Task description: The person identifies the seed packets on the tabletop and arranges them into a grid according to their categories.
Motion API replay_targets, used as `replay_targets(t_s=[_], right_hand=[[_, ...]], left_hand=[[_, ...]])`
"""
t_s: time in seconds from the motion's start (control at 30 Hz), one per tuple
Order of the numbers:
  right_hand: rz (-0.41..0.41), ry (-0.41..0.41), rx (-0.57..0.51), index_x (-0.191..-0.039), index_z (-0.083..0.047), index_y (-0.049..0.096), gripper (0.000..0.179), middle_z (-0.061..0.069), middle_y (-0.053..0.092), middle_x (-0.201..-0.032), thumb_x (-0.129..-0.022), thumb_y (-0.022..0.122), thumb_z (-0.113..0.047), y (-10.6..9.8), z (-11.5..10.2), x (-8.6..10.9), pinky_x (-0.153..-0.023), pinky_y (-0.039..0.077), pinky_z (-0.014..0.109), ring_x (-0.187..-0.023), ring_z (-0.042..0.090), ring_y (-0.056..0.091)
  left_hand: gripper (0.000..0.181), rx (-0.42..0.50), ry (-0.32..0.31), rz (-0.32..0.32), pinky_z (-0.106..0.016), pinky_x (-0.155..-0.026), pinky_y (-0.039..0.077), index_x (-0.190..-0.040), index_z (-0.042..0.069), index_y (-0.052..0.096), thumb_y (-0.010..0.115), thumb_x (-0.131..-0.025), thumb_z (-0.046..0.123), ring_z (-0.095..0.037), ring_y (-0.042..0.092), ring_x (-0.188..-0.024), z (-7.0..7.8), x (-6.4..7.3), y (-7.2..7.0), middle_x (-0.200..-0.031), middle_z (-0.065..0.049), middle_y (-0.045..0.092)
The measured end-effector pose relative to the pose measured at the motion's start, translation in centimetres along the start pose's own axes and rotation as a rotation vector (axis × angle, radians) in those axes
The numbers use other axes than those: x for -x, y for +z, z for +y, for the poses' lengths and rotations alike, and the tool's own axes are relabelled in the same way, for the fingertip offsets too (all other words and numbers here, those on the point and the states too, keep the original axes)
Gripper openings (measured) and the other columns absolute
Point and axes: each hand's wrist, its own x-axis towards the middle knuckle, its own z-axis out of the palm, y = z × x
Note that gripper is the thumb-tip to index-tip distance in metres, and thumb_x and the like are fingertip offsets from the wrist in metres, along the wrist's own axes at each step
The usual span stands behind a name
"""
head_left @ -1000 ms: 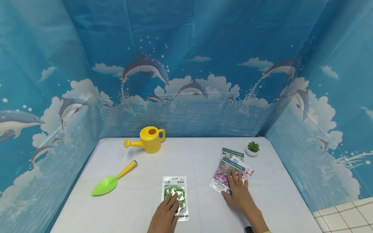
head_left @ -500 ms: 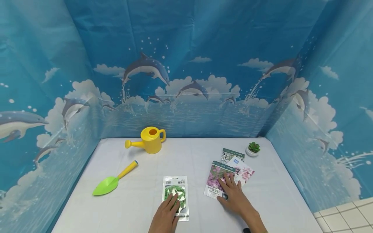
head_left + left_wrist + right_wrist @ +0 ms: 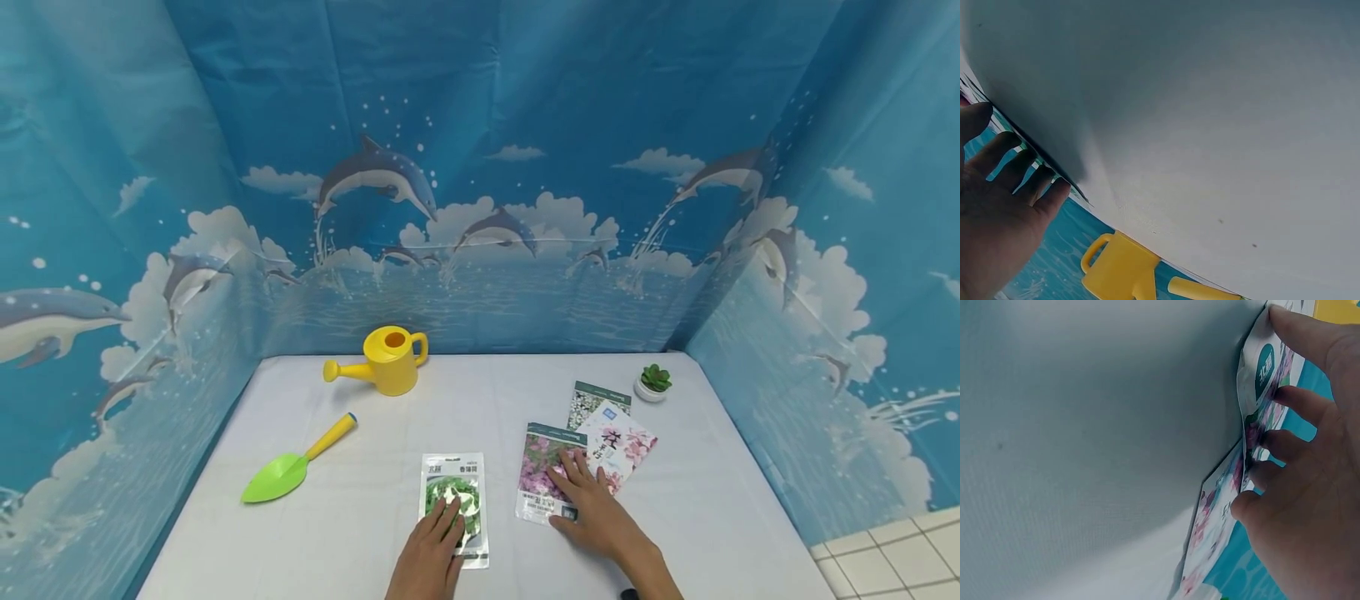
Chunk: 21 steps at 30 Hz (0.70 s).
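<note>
Spread over a seed packet, the right hand (image 3: pixel 600 512) lies with its fingers extended and apart, pressing the pack flat and not curled round it. With its fingers nearly straight and close together, the left hand (image 3: pixel 429 546) rests on the lower part of another packet, likewise without gripping.

Blue sheeting (image 3: pixel 480 283) printed with dolphins, clouds and water stands behind and along both sides of the table (image 3: pixel 360 533), which wears a white cover. Pale tiles (image 3: pixel 900 554) show at the lower right corner.

Toward the back left stands a yellow watering can (image 3: pixel 392 367), upright, spout pointing left. Nearer the front lies a trowel (image 3: pixel 277 479), its green blade toward the left and its yellow handle slanting up to the right.

Under the left hand is the green-leaf packet (image 3: pixel 452 477), at the front middle; well apart to its right, under the other hand, is the pink-flower packet (image 3: pixel 534 479). Just beyond that one lie the pale blossom packet (image 3: pixel 622 442), tilted, and the white-flower packet (image 3: pixel 588 404), partly covered by it.

Near the back right corner sits a small potted succulent (image 3: pixel 654 381).
</note>
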Motion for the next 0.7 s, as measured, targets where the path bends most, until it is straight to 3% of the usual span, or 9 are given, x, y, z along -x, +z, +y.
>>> replay_targets(t_s=[0.2,0.43,0.7], right_hand=[[-0.025,-0.047,-0.047,-0.156,-0.003,0.056,0.076,0.022,0.027,-0.175,-0.092,0.086,-0.031,-0.27,-0.58,0.39,-0.126,0.011,0.074,-0.162,0.051,0.015],[-0.041,-0.133,-0.043,-0.156,-0.001,0.054,0.077,0.027,0.028,-0.172,-0.093,0.085,-0.030,-0.27,-0.63,0.88,-0.123,0.013,0.079,-0.159,0.055,0.017],[-0.098,-0.216,-0.055,-0.160,-0.004,0.050,0.079,0.025,0.024,-0.174,-0.093,0.084,-0.029,-0.05,-0.71,0.87,-0.122,0.014,0.079,-0.160,0.055,0.014]], left_hand=[[0.051,0.008,-0.024,-0.035,-0.049,-0.119,0.047,-0.144,0.006,0.068,0.077,-0.098,0.026,-0.033,0.049,-0.151,0.23,-0.14,0.07,-0.162,-0.010,0.054],[0.050,-0.006,0.018,0.015,-0.052,-0.113,0.051,-0.142,0.005,0.068,0.077,-0.098,0.027,-0.036,0.053,-0.147,0.42,0.04,0.44,-0.160,-0.012,0.056],[0.050,0.019,-0.029,-0.039,-0.053,-0.115,0.049,-0.143,0.005,0.068,0.075,-0.099,0.029,-0.037,0.051,-0.149,0.72,-0.05,0.02,-0.162,-0.012,0.054]])
